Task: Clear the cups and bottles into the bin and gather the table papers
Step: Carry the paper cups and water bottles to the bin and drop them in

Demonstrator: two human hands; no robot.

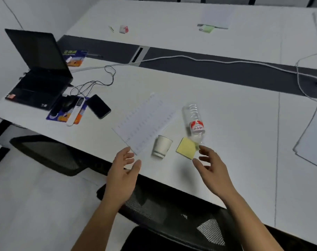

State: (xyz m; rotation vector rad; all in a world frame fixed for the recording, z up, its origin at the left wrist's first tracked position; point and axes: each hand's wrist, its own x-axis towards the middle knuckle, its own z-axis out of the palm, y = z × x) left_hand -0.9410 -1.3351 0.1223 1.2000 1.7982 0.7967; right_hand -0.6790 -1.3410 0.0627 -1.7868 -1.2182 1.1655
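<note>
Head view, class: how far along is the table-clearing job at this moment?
Done: nothing visible. The paper cup, bottle and printed sheet sit on the table. In hand: nothing; left hand and right hand reach, open. Left: binning cup and bottle, gathering papers.

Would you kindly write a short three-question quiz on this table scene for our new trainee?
1. Which thing lies between the paper cup and the right hand? A: phone. B: yellow sticky pad. C: laptop.
2. True or false: the left hand holds nothing.
3. Fill in: in the picture, the printed sheet lies to the ___ of the cup.

Key: 1 B; 2 true; 3 left.
</note>
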